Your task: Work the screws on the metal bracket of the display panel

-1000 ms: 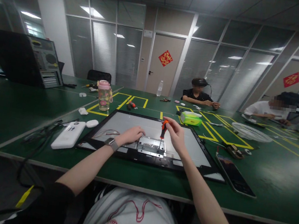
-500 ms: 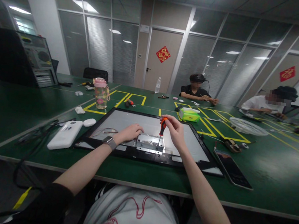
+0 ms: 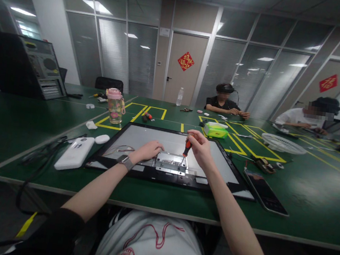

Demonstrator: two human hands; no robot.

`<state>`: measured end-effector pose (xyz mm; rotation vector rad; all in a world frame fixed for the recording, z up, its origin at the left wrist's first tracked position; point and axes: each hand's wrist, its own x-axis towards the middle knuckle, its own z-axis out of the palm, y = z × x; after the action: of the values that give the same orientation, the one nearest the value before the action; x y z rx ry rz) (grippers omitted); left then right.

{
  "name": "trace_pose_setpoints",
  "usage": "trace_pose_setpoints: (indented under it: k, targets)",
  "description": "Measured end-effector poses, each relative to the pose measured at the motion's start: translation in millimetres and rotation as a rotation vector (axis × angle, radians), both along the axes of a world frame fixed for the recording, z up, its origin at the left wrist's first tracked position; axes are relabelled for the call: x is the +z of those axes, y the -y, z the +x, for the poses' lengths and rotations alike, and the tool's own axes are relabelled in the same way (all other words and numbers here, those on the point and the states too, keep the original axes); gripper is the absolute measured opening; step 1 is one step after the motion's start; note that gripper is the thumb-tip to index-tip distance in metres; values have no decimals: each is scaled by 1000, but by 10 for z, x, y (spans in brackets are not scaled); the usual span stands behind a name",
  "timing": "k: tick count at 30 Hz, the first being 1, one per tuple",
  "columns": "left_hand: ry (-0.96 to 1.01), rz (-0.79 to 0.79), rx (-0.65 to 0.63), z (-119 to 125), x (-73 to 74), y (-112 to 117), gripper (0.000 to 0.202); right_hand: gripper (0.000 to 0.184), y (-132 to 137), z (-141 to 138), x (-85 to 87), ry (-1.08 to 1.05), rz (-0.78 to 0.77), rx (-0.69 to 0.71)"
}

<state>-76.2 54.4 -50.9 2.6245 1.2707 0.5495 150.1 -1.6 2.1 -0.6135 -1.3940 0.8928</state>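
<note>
A flat monitor panel (image 3: pixel 143 137) with a black frame lies face down on the green table (image 3: pixel 5 129) in front of me. A small metal bracket (image 3: pixel 171 163) sits on its near edge. My right hand (image 3: pixel 200 148) grips a red-and-black screwdriver (image 3: pixel 187 147), held upright with its tip at the bracket's right end. My left hand (image 3: pixel 148 150), with a watch on the wrist, rests on the panel just left of the bracket, fingers curled down against it. Thin wires (image 3: pixel 119 149) lie on the panel to its left.
A white power bank (image 3: pixel 74 153), a white case (image 3: pixel 102 139) and cables lie left of the panel. A phone (image 3: pixel 265 192) lies to the right. A pink bottle (image 3: pixel 114 106), a green tissue pack (image 3: pixel 216 131) and a fan grille (image 3: pixel 281 143) stand farther back. Other people sit across the table.
My right hand has tilted the screwdriver slightly and dropped a little at the bracket's right end. My left hand stays beside the bracket. The camera has shifted a little.
</note>
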Motion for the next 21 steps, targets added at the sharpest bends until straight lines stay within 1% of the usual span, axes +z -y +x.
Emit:
trace_pose_setpoints:
  k: [3,5,7,10,13,18,21]
  targets:
    - [1,-1,1,1,-2,0,38,25,18,-16,18,-15,-29,80]
    - [-1,-4,2,2,1,5,38,27,18,-25,23,-11,-45,108]
    - [-2,-8,3,4,5,8,38,29,12,-30,20,-15,-31,103]
    - [-4,-10,1,5,5,4,38,30,6,-26,10,7,-6,59]
    - [-2,-10,-1,4,0,-4,38,27,9,-16,3,32,-23,41]
    - [5,-2,8,12,7,6,38,30,19,-24,13,-59,-64,191]
    - [5,3,10,19,7,5,37,26,22,-35,18,-91,-56,201]
